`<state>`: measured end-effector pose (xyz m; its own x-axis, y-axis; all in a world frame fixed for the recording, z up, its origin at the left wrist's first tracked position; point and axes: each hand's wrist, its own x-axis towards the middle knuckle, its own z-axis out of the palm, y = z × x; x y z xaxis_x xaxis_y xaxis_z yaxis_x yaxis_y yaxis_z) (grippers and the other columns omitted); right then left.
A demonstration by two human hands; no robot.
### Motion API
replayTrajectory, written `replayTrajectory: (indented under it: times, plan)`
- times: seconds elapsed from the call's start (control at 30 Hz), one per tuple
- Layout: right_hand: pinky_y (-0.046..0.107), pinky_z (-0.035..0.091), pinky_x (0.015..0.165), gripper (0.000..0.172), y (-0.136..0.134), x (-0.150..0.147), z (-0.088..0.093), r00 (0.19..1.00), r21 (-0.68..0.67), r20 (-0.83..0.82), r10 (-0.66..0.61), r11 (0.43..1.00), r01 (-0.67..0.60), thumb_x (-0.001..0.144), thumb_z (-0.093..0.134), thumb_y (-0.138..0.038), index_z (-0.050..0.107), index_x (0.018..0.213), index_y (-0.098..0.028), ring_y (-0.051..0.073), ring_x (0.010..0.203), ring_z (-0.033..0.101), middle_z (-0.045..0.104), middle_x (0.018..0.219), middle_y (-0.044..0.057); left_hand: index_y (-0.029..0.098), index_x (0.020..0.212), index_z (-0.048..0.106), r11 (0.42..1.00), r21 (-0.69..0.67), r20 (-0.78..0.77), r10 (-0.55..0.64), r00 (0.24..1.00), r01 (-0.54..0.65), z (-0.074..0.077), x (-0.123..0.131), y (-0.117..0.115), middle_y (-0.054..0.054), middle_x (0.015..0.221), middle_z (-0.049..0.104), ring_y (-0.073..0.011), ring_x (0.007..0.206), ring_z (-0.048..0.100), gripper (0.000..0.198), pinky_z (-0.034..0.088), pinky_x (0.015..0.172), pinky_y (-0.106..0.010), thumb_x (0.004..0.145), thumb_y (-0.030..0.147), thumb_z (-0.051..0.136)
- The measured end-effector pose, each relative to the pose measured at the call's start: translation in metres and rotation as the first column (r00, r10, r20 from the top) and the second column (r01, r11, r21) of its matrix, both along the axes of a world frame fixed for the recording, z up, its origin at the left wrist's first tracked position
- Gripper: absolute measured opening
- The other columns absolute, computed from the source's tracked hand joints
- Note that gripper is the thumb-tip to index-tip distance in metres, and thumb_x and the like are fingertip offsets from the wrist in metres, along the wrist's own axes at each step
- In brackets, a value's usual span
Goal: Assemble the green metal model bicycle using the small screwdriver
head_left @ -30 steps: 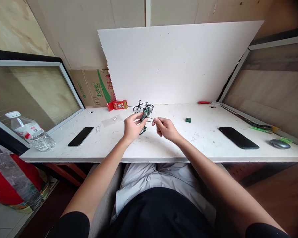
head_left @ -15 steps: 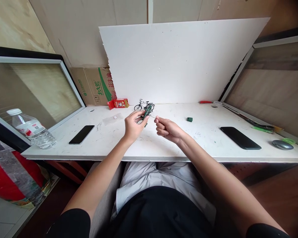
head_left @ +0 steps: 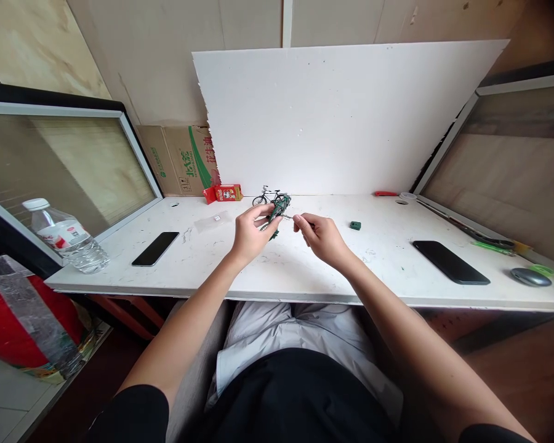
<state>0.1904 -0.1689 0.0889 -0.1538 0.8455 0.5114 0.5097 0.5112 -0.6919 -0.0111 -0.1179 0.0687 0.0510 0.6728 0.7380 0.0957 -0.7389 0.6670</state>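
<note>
Near the middle of the white table, my left hand (head_left: 249, 235) is closed around a small green model bicycle (head_left: 281, 205), held tilted between thumb and fingers. My right hand (head_left: 323, 239) pinches a thin metal tool (head_left: 288, 216), whose tip reaches the bicycle's right side. Whether the tip touches a part there is too small to tell. Just behind the green model, a black model bicycle (head_left: 260, 200) stands on the table, partly covered by it. To the right of my right hand lies a small dark green block (head_left: 355, 226).
One phone (head_left: 156, 248) lies left, another phone (head_left: 451, 262) right, beside a grey mouse (head_left: 530, 277). A water bottle (head_left: 69, 237) stands at the left edge. Toward the back are a red box (head_left: 229, 192), a clear plastic bag (head_left: 212, 221) and a white board (head_left: 351, 117).
My right hand has turned at the wrist, with its knuckles now more upward, still pinching the tool. The green bicycle has rotated slightly in my left hand. The whole view has shifted a little.
</note>
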Motion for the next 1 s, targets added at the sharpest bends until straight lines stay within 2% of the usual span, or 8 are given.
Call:
replayTrajectory:
  times: [0.2,0.33,0.5,0.6,0.7,0.8,0.9,1.0]
  plan:
    - [0.028,0.037,0.055,0.063,0.001,-0.009,-0.006,0.971,-0.188,-0.226,0.083,0.974,-0.127,0.104,0.048,-0.077,0.051,0.073,-0.022,0.012,0.049,0.047,0.046,0.055,-0.004,0.018,0.114,0.08,0.998,0.052,0.012,0.03,0.999,-0.031,-0.007,0.001,0.006,-0.011,0.115,0.08,-0.0238,0.106,0.078,0.031,0.069,0.094,-0.038,0.089,0.034,0.085]
    - [0.027,0.032,0.052,0.059,-0.001,-0.014,-0.004,0.858,-0.323,-0.492,0.147,0.884,-0.337,0.101,0.056,-0.075,0.047,0.073,-0.024,0.01,0.047,0.035,0.025,0.056,-0.01,0.018,0.115,0.079,0.994,0.093,0.005,0.06,0.998,-0.06,-0.008,0.002,0.005,-0.011,0.114,0.079,-0.0228,0.106,0.078,0.031,0.069,0.096,-0.038,0.091,0.037,0.083]
    - [0.026,0.026,0.051,0.054,-0.002,-0.011,-0.001,0.778,-0.379,-0.596,0.199,0.784,-0.491,0.103,0.058,-0.068,0.046,0.075,-0.024,0.009,0.05,0.027,0.019,0.059,-0.011,0.018,0.115,0.08,0.991,0.109,-0.02,0.082,0.996,-0.08,-0.007,0.002,0.003,-0.011,0.115,0.079,-0.0226,0.107,0.078,0.031,0.069,0.095,-0.036,0.091,0.037,0.083]
    - [0.027,0.031,0.053,0.054,0.001,-0.011,-0.006,0.839,-0.303,-0.507,0.198,0.87,-0.388,0.104,0.054,-0.071,0.047,0.078,-0.025,0.011,0.051,0.032,0.028,0.059,-0.009,0.018,0.115,0.08,0.997,0.055,-0.01,0.063,0.998,-0.062,-0.008,0.002,0.006,-0.012,0.115,0.08,-0.0233,0.106,0.078,0.032,0.069,0.093,-0.036,0.089,0.035,0.084]
    - [0.028,0.036,0.06,0.049,0.004,-0.009,-0.013,0.976,-0.128,-0.19,0.109,0.983,-0.135,0.107,0.05,-0.067,0.056,0.084,-0.024,0.015,0.056,0.045,0.049,0.062,-0.003,0.017,0.115,0.079,0.999,-0.041,0.009,0.025,1.0,-0.025,-0.011,0.001,0.01,-0.013,0.114,0.081,-0.025,0.106,0.079,0.035,0.069,0.094,-0.039,0.085,0.034,0.087]
    - [0.029,0.034,0.067,0.043,0.008,-0.003,-0.018,0.996,0.084,0.084,-0.035,0.996,0.028,0.109,0.049,-0.059,0.065,0.091,-0.023,0.016,0.06,0.049,0.057,0.066,0.0,0.015,0.114,0.079,0.993,-0.114,0.029,0.003,1.0,0.0,-0.013,0.001,0.014,-0.014,0.114,0.081,-0.0267,0.107,0.079,0.039,0.068,0.096,-0.043,0.082,0.035,0.089]
    - [0.029,0.035,0.069,0.044,0.011,0.003,-0.022,0.991,0.111,0.124,-0.048,0.993,0.034,0.11,0.047,-0.058,0.069,0.092,-0.023,0.016,0.057,0.051,0.057,0.061,-0.001,0.015,0.113,0.079,0.99,-0.14,0.025,-0.001,1.0,0.004,-0.016,0.002,0.014,-0.015,0.113,0.081,-0.0268,0.106,0.079,0.04,0.068,0.097,-0.044,0.081,0.036,0.089]
    - [0.028,0.04,0.067,0.052,0.013,0.003,-0.024,0.999,-0.007,0.002,0.042,0.999,-0.042,0.109,0.044,-0.065,0.067,0.089,-0.023,0.016,0.052,0.055,0.057,0.053,-0.003,0.015,0.112,0.08,0.996,-0.089,0.009,0.023,1.0,-0.022,-0.018,0.005,0.011,-0.014,0.113,0.08,-0.0253,0.105,0.078,0.036,0.068,0.096,-0.042,0.084,0.038,0.087]
